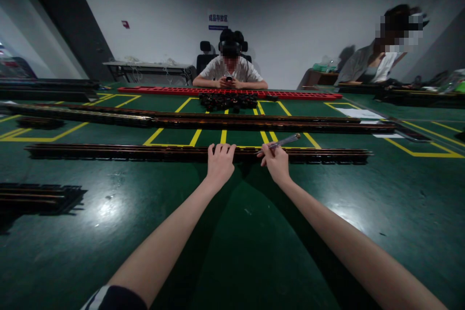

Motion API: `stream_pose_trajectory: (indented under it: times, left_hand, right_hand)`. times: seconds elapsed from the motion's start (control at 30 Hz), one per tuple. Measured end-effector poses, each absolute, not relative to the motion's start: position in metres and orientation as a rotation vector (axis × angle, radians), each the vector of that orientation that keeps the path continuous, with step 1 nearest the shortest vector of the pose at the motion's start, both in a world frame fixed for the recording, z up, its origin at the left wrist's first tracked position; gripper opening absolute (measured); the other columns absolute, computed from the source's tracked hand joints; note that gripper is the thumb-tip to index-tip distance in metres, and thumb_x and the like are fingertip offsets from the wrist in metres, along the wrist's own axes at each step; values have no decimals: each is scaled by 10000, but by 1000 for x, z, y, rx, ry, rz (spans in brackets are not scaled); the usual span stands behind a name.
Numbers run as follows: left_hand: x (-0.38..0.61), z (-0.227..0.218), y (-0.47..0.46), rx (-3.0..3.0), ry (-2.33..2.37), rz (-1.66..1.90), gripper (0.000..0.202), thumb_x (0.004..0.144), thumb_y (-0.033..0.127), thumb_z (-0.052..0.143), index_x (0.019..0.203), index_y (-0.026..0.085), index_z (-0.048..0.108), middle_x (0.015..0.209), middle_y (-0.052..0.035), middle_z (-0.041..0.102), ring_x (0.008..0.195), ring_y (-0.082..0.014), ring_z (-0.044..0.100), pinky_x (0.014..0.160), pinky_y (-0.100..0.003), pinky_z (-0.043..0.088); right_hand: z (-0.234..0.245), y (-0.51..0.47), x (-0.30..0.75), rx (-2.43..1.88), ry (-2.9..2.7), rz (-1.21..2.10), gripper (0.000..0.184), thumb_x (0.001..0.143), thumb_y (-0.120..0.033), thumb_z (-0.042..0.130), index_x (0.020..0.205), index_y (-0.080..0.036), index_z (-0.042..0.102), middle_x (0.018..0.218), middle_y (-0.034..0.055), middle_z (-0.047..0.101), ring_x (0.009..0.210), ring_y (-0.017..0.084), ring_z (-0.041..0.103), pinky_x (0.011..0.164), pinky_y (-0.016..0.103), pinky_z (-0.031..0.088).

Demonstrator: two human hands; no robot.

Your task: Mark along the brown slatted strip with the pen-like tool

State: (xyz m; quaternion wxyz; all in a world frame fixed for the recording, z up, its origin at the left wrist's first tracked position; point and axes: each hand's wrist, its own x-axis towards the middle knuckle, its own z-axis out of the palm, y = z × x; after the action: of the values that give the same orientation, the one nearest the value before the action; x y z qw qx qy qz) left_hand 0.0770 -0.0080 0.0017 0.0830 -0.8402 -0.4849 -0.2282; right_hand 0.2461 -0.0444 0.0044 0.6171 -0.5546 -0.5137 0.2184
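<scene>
Across the green table in front of me lies a long dark rail (pixel 119 152), with thin copper-coloured lines along its length. My left hand (pixel 220 168) rests on its middle, fingers bent over the top and gripping it. Just to the right, my right hand (pixel 276 162) is closed round a slim screwdriver (pixel 289 140) with a clear handle. The handle points up and to the right, and its thin shaft slopes down toward the rail. Exactly where the tip meets the rail is too small and dark to tell.
More dark rails (pixel 254 122) lie beyond mine, and another bundle (pixel 39 197) is at the left. A heap of small black parts (pixel 228 101) sits before a red slotted strip (pixel 156 90). One person (pixel 230 70) sits opposite; another (pixel 374 60) is at the right.
</scene>
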Motion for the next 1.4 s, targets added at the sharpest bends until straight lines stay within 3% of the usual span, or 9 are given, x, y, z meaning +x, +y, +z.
stream_pose_trajectory:
  times: [0.53,1.03,1.4]
  left_hand:
    - [75,3,-7,-2443,-1565,-707,488,797,14,373,1213,155,588,1205,-118,640,1178,-260,536,1064,-507,345]
    - [74,4,-7,-2557,-1448,-766,417,891,288,399,1254,173,569,1233,-113,630,1184,-256,531,1086,-501,311]
    - [74,-1,-4,-2565,-1407,-708,419,910,296,382,1256,151,567,1224,-117,630,1165,-261,538,1073,-499,323]
  right_hand:
    - [2,-43,246,-1240,-1293,545,424,792,-609,562,787,-185,557,709,52,702,406,98,535,420,236,460]
    - [2,-42,249,-1230,-1253,592,424,788,-599,582,799,-176,550,711,45,680,416,91,526,415,230,452]
    - [0,-41,248,-1233,-1227,584,436,785,-610,572,792,-174,546,697,44,689,398,83,519,397,217,433]
